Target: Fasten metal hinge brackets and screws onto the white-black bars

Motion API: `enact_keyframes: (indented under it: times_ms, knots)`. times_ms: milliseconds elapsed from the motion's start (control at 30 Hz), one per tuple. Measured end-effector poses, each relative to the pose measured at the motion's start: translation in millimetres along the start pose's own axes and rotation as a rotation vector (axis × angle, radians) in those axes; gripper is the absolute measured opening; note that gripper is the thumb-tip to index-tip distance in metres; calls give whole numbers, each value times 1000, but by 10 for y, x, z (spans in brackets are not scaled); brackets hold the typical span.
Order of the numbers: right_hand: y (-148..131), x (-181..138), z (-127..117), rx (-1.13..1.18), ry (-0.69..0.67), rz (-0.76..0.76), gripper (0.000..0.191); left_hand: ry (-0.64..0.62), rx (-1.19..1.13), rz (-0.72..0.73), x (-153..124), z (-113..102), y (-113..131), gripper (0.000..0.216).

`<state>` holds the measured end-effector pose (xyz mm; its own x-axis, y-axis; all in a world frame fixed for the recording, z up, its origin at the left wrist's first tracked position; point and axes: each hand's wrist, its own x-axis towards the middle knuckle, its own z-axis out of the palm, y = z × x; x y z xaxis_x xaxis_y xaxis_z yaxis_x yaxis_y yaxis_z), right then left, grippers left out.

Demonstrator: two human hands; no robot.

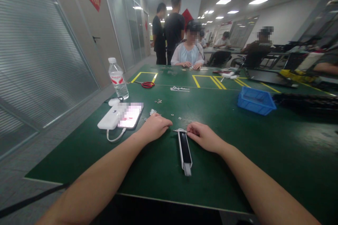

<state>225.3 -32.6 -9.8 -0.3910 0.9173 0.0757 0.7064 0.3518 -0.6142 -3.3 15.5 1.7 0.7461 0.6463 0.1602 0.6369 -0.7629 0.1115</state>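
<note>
1. Rounded white plastic power bank, joined by a looped cable to a glossy smartphone.
2. Transparent plastic bottle, white-capped (its fill level is unclear).
3. Left hand: fingers bent together; I cannot tell whether they grip anything.
4. Slim white-framed device with a glossy black inset, lying on the smooth green tabletop between the hands.
5. Right hand: fingers curled at the device's upper corner; any grip is hidden.
6. Blue plastic bin, slope-walled; contents indiscernible.

Forearms bare, angled inward | left hand loosely bent | right hand curled
</note>
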Motion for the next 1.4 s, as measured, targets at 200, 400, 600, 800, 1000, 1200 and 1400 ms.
enact_keyframes:
  times_ms: [200, 400, 600, 800, 1000, 1200, 1400]
  knots:
    - [22, 4, 2, -13, 2, -9, 5, 13, -6, -16, 6, 16, 1, 20]
    - [17, 3, 3, -13, -3, -4, 5, 39, -51, -18, -3, 42, -13, 21]
    - [17, 1, 2, -11, 11, -12, 5, 80, -58, -16, 0, 70, -38, 19]
    - [51, 5, 14, -5, 11, -27, 5, 69, -76, -42, -9, 36, -19, 16]
    - [75, 12, 32, -4, 25, -38, 5, 138, -183, -88, -12, 44, 4, 11]
    - [81, 8, 31, 0, 27, -45, 5, 177, -501, -150, -20, 88, 61, 12]
    - [63, 8, 21, -1, 24, -37, 5, 159, -657, -162, -13, 94, 83, 16]
